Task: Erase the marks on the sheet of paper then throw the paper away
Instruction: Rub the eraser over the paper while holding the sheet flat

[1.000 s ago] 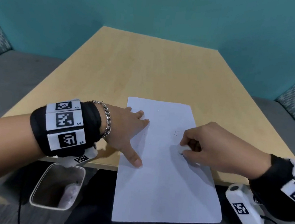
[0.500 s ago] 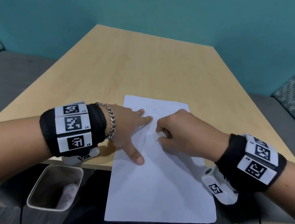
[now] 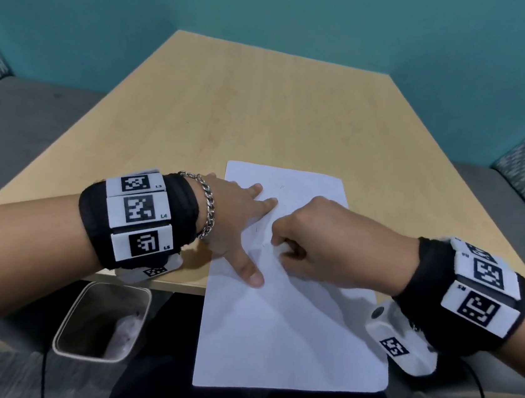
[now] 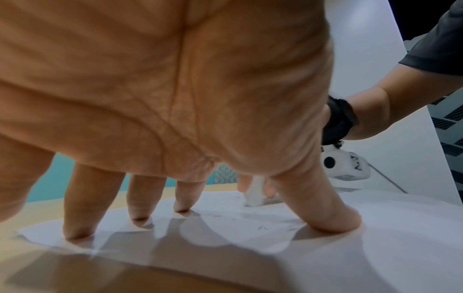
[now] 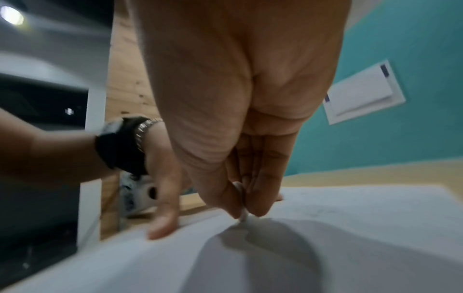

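Both hands are on my sheet of paper [image 3: 288, 332], which overhangs the counter [image 3: 264, 117] edge: left hand [image 3: 235, 225] spread flat pressing it, right hand [image 3: 324, 245] beside it pinching the eraser [image 4: 254, 195] against it

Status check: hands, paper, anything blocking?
Left hand flat, fingers pressing white paper sheet. Right hand pinching small white eraser on faint marks. Nothing blocking.

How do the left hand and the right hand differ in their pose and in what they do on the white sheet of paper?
The left hand lies spread, straight fingers pressing the white sheet of paper flat; the right hand is curled.
The left hand holds nothing; the right hand pinches a small white eraser against the paper.
Both touch the sheet on the wooden table.
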A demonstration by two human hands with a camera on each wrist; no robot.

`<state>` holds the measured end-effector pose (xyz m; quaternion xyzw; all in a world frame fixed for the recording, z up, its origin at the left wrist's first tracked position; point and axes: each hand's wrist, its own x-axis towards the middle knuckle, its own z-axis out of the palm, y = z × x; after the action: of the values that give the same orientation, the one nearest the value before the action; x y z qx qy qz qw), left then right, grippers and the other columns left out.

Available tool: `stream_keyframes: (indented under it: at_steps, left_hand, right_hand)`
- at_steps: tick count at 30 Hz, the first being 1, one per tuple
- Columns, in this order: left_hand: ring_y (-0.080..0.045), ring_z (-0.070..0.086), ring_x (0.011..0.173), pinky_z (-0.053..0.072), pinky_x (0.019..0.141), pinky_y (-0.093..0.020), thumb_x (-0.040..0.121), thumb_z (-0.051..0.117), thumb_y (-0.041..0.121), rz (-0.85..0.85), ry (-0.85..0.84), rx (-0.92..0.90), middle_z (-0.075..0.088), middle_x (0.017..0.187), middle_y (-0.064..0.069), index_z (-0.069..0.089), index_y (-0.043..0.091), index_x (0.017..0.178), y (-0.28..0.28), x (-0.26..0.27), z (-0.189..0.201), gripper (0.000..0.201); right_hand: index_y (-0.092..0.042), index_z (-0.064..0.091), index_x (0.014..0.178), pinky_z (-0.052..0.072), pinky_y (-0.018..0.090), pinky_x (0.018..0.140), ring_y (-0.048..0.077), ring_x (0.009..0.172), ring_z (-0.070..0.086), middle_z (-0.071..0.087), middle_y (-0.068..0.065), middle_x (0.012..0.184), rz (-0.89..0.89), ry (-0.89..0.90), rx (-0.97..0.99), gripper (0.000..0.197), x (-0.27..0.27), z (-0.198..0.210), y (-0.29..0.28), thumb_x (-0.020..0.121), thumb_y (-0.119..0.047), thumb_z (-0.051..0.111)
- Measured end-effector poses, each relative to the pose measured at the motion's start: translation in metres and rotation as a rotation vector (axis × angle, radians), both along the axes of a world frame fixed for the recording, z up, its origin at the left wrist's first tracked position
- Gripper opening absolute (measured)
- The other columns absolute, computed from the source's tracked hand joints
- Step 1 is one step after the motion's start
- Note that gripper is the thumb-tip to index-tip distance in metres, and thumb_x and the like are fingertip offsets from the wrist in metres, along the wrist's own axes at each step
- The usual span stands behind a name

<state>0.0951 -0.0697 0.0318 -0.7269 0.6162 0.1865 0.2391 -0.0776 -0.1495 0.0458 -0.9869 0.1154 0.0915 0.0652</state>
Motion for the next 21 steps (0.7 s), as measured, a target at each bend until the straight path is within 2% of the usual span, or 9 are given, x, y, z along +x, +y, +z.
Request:
stream_keyframes:
  at_steps: [2,5,7,10,15,17,19,21]
  left_hand:
    - [-0.028,0.023,0.159,0.025,0.125,-0.058,0.058,0.061,0.100,-0.001,-0.005,0.005,-0.015,0.176,0.004,-0.016,0.038,0.165,0.000,0.000,0.000,0.146]
    - [-0.029,0.021,0.160,0.026,0.124,-0.058,0.061,0.060,0.099,0.002,-0.019,0.022,-0.017,0.175,0.005,-0.018,0.038,0.165,0.000,-0.003,0.003,0.144]
    - [-0.030,0.021,0.160,0.025,0.125,-0.059,0.062,0.061,0.097,0.003,-0.017,0.020,-0.017,0.175,0.004,-0.017,0.037,0.165,0.001,-0.004,0.005,0.143]
    - [-0.030,0.020,0.160,0.023,0.125,-0.059,0.062,0.062,0.097,0.006,-0.015,0.021,-0.018,0.175,0.003,-0.018,0.037,0.165,0.000,-0.004,0.005,0.143]
    - [-0.031,0.025,0.158,0.025,0.124,-0.057,0.061,0.060,0.099,0.001,-0.026,0.019,-0.017,0.176,0.004,-0.018,0.037,0.165,0.001,-0.005,0.005,0.143]
    - [-0.031,0.021,0.160,0.021,0.126,-0.059,0.062,0.061,0.098,0.006,-0.019,0.014,-0.016,0.176,0.004,-0.017,0.037,0.165,0.001,-0.005,0.004,0.143]
    - [-0.031,0.018,0.161,0.018,0.126,-0.059,0.062,0.062,0.097,0.013,-0.011,0.013,-0.017,0.175,0.004,-0.017,0.038,0.165,0.002,-0.005,0.005,0.143]
    - [-0.031,0.020,0.160,0.019,0.126,-0.060,0.062,0.062,0.097,0.016,-0.011,0.022,-0.019,0.175,0.005,-0.018,0.038,0.165,0.001,-0.005,0.005,0.143]
  right_hand:
    - [-0.027,0.060,0.086,0.055,0.041,0.065,0.012,0.063,0.050,0.054,-0.009,0.068,-0.012,0.013,-0.024,0.005,0.001,0.003,-0.004,0.091,-0.024,0.060]
    - [-0.020,0.067,0.090,0.059,0.044,0.067,0.016,0.064,0.053,0.062,-0.005,0.070,-0.114,-0.051,-0.077,0.009,0.000,0.001,-0.021,0.087,-0.022,0.059]
    - [-0.021,0.066,0.087,0.058,0.043,0.065,0.016,0.063,0.054,0.063,-0.004,0.069,-0.092,-0.052,-0.073,0.008,-0.002,-0.001,-0.016,0.087,-0.022,0.058]
    - [-0.021,0.062,0.083,0.052,0.037,0.060,0.008,0.058,0.047,0.061,-0.005,0.067,-0.007,-0.006,-0.016,0.008,-0.005,0.000,0.000,0.090,-0.022,0.060]
    - [-0.021,0.065,0.082,0.058,0.046,0.063,0.016,0.062,0.054,0.063,-0.004,0.068,-0.138,-0.065,-0.063,0.010,-0.004,-0.002,-0.020,0.088,-0.020,0.056]
    - [-0.022,0.065,0.085,0.058,0.044,0.062,0.018,0.065,0.057,0.063,-0.005,0.070,-0.081,-0.042,-0.060,0.008,-0.005,-0.005,-0.011,0.088,-0.022,0.057]
    - [-0.022,0.065,0.088,0.055,0.040,0.062,0.012,0.063,0.053,0.064,-0.005,0.071,-0.031,-0.011,-0.032,0.007,-0.006,-0.004,-0.004,0.090,-0.024,0.059]
    - [-0.021,0.065,0.086,0.054,0.040,0.061,0.011,0.062,0.050,0.063,-0.005,0.070,-0.082,-0.019,-0.052,0.007,-0.005,-0.001,-0.014,0.089,-0.022,0.059]
